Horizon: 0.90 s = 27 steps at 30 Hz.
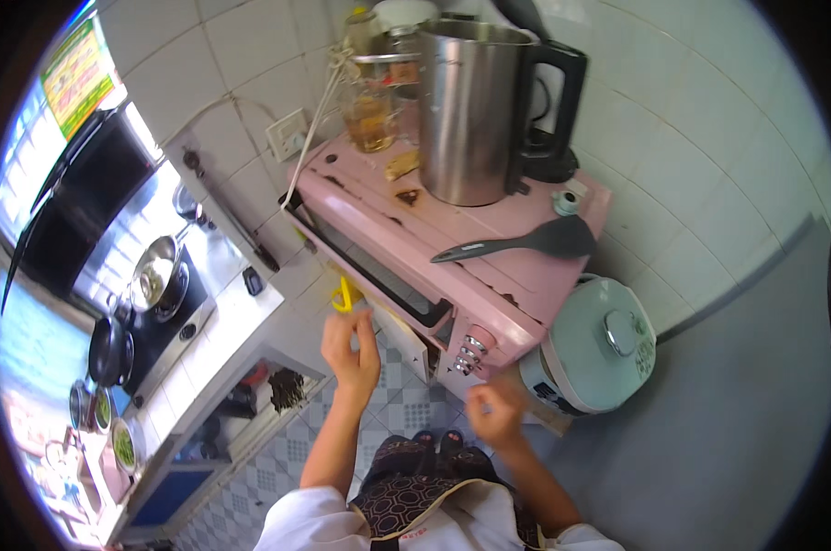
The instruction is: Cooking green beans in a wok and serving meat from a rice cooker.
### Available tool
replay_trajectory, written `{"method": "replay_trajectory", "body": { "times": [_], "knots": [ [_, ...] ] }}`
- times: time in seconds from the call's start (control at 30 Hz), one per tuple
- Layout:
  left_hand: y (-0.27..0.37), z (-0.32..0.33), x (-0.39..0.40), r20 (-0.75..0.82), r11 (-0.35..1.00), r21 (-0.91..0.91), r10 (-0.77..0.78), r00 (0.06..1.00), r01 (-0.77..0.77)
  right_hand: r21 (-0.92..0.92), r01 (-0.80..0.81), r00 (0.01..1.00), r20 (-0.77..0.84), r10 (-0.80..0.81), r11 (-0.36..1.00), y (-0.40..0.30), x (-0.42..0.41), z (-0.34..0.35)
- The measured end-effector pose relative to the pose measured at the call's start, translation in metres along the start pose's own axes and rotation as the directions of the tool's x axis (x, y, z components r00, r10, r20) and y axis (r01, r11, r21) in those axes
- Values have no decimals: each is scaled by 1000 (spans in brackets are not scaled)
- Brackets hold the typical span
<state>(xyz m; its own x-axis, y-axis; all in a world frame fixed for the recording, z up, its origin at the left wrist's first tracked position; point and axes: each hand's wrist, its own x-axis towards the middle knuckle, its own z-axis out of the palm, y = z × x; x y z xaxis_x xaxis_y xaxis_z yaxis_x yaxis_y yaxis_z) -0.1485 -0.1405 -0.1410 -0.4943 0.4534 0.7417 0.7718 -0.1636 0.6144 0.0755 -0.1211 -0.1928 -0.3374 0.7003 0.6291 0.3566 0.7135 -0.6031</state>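
My left hand (351, 351) is raised in front of the pink toaster oven (360, 200), its fingers curled. Near it a yellow handle (343, 295) shows beside the oven; whether the fingers touch it is unclear. Below the oven's knobs (472, 350), my right hand (496, 412) is loosely curled, slightly blurred. I see no object in either hand. On the oven top stand a stainless steel pitcher (460, 117) with a black handle and a glass jar (368, 117) of amber liquid. A dark spatula (525, 242) lies near the oven's front edge.
A pale green rice cooker (598, 344) stands right of the oven, by a grey panel (718, 386). At left, a tiled counter (174, 406) carries a gas stove with a steel pan (155, 275), a black pan (105, 351) and bowls of green vegetables (124, 444).
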Motion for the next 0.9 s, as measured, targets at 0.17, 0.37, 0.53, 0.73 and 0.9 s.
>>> {"method": "replay_trajectory", "body": {
  "times": [0.17,0.37,0.53,0.73,0.9],
  "knots": [
    [-53,-46,-140,378,886,287,-455,806,365,-48,-379,849,378,368,924,92,-90,158],
    [-92,-104,-202,418,802,307,-597,685,512,-119,-521,771,359,525,845,123,-89,225],
    [-146,-116,-192,500,804,243,-584,640,543,-152,-497,755,410,512,854,53,-104,252],
    [-217,-111,-123,521,897,265,-443,730,355,98,-481,658,697,285,871,-3,-102,323],
    [-246,-107,-91,395,832,458,-505,767,312,169,-259,632,774,35,951,-12,-68,354]
  ]
}}
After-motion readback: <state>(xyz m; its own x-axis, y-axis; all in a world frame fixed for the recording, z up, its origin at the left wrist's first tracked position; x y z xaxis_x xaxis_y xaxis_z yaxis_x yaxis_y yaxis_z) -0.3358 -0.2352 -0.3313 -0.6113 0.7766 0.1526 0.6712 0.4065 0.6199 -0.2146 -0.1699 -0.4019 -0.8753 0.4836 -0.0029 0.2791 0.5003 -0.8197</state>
